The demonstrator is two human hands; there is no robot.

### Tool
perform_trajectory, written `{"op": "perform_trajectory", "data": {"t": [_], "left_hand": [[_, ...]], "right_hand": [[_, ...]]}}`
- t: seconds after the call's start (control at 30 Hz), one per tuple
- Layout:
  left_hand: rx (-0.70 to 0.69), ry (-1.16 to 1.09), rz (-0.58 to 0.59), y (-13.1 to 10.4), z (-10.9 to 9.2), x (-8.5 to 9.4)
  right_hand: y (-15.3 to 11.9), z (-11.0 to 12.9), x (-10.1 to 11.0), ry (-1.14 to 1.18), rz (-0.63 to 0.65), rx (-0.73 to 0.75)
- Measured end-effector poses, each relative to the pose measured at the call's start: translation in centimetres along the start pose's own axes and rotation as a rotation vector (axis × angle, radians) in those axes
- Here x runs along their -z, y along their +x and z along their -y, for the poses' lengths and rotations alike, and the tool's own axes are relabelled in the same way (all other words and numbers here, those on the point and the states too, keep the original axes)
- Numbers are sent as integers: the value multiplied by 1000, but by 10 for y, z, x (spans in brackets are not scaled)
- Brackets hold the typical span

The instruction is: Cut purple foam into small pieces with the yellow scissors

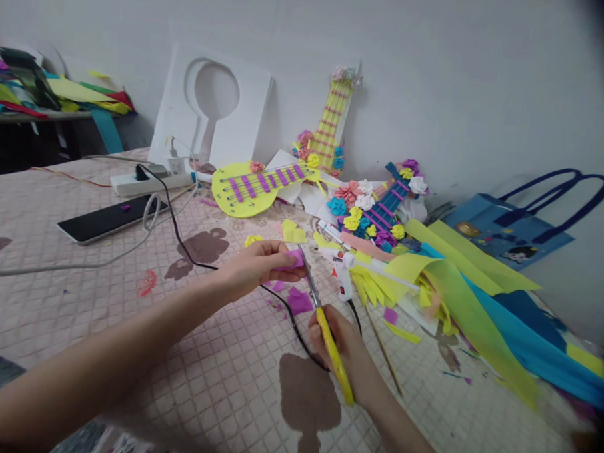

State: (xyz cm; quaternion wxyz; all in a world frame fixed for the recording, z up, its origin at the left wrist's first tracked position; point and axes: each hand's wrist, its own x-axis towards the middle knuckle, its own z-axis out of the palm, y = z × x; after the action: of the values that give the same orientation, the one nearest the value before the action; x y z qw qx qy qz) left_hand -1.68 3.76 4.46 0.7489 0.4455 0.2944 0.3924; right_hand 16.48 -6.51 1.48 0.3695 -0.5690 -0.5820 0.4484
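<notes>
My left hand (265, 263) pinches a small piece of purple paper (294, 258) above the table's middle. In my right hand (344, 342) is a pair of scissors (334, 351) with yellow handles. The blades point away from me and meet the edge of the purple paper; I cannot make out how far apart they are. Under my hands lie loose purple scraps (299, 300). Yellow paper pieces (294, 231) lie just beyond my left hand. A white glue gun (344, 278) rests right of the scissors' blades, its black cord curving away.
Behind are a yellow paper guitar (248, 194), a blue flowered guitar (390, 200) and a white foam board (252, 104) against the wall. Yellow and blue sheets (493, 315) spread at right near a blue bag (517, 226). Left are a black tablet-like slab (109, 219) and a power strip (154, 182).
</notes>
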Motion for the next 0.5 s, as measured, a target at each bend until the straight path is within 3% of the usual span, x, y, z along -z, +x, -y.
{"op": "perform_trajectory", "data": {"t": [0.37, 0.5], "left_hand": [[-17, -15, 14, 1, 1, 2], [-9, -9, 35, 2, 2, 2]], "right_hand": [[1, -12, 4, -47, -32, -15], [2, -13, 5, -12, 33, -48]]}}
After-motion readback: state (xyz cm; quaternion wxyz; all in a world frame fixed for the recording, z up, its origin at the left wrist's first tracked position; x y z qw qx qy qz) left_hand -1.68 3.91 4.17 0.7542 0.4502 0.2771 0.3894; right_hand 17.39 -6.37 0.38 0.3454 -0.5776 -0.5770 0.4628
